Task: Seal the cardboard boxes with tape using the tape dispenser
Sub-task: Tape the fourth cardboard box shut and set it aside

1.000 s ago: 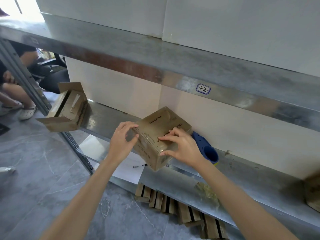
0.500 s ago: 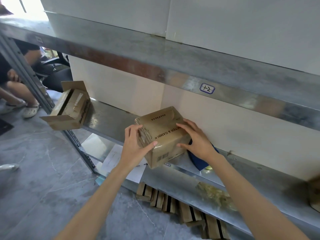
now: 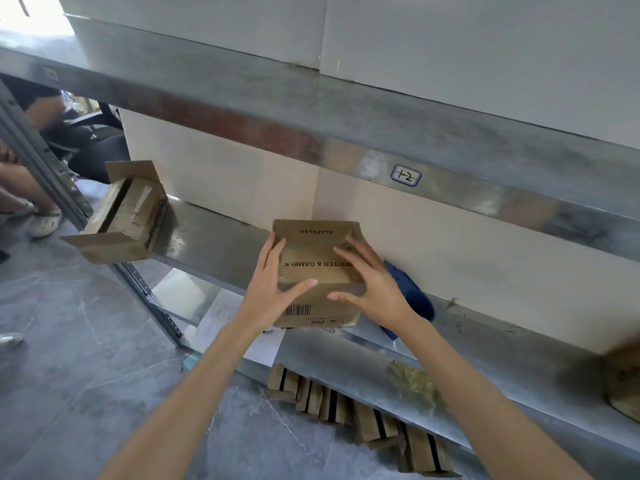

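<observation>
A small brown cardboard box [image 3: 313,261] with printed lettering and a barcode sits flat on the metal shelf [image 3: 214,237], flaps folded shut. My left hand [image 3: 272,289] holds its left front corner, fingers up the left side and thumb across the top edge. My right hand [image 3: 375,287] rests on the right half of the top, fingers spread, thumb along the front edge. A blue tape dispenser [image 3: 414,294] lies on the shelf just behind my right hand, partly hidden by it.
An open cardboard box [image 3: 128,216] hangs over the shelf's left end. Another box [image 3: 623,382] shows at the right edge. White paper [image 3: 221,317] and several flattened cartons [image 3: 363,414] lie on the floor below. The upper shelf [image 3: 311,109] overhangs. A seated person [image 3: 34,188] is at the left.
The box was tilted in both hands above the shelf edge; it has been turned level and set down on the shelf. My right hand moved from its side onto the top.
</observation>
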The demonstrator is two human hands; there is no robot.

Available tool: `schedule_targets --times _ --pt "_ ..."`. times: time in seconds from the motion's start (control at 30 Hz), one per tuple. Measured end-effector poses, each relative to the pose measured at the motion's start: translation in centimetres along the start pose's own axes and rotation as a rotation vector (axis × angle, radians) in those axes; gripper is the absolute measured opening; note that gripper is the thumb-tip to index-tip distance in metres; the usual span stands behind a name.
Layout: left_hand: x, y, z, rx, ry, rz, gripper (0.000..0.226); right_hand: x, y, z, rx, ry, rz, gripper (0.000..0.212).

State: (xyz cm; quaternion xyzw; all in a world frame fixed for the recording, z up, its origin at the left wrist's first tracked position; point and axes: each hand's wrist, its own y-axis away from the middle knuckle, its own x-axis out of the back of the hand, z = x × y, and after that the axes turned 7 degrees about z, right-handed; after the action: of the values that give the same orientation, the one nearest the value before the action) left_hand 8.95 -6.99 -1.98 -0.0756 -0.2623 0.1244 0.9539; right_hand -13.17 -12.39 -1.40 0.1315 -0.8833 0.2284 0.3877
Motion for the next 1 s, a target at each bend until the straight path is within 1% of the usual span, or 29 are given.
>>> schedule_targets --times 0.03,0.13,0.2,0.37,0.5,0.6,0.7,0.8,0.9,0.93,1.0 --pt "-0.2 0.0 -0.2 -0.016 -0.016 0.013 0.102 -0.5 0.0 0.2 0.017 0.010 -0.006 0.078" --pt "-0.5 -0.1 -0.9 -0.056 -0.052 0.053 0.100 -1.3 0.2 0.8 0.083 0.084 0.081 0.069" --pt "-0.5 -0.3 -0.9 -0.079 -0.096 0.068 0.100 -1.2 0.1 0.9 0.090 0.120 0.100 0.067" --pt "0.0 -0.5 -1.1 -0.145 -0.206 0.028 0.104 -0.8 0.0 0.5 0.116 0.223 0.069 0.069" --pt "0.2 -0.6 -0.8 -0.131 -0.201 0.021 0.105 -0.5 0.0 0.1 0.086 0.214 0.044 0.068" --pt "0.8 -1.0 -0.6 -0.089 -0.146 0.011 0.101 0.2 -0.6 -0.2 0.061 0.205 0.031 0.075" --pt "1.3 -1.6 -0.6 -0.064 -0.133 -0.023 0.099 0.4 -1.1 0.0 0.049 0.257 -0.022 0.088" --pt "1.4 -1.9 -0.8 -0.058 -0.121 -0.059 0.099 0.2 -1.0 0.2 -0.025 0.166 -0.117 0.092" --pt "1.4 -2.0 -0.9 -0.043 -0.086 -0.066 0.097 0.2 -0.8 0.3 -0.044 0.115 -0.125 0.091" --pt "1.4 -2.1 -0.8 -0.027 -0.062 -0.059 0.094 0.4 -0.8 0.2 -0.054 0.103 -0.127 0.091" --pt "1.3 -2.3 -0.4 0.011 -0.014 -0.025 0.079 0.7 -0.9 -0.2 -0.094 0.058 -0.132 0.088"
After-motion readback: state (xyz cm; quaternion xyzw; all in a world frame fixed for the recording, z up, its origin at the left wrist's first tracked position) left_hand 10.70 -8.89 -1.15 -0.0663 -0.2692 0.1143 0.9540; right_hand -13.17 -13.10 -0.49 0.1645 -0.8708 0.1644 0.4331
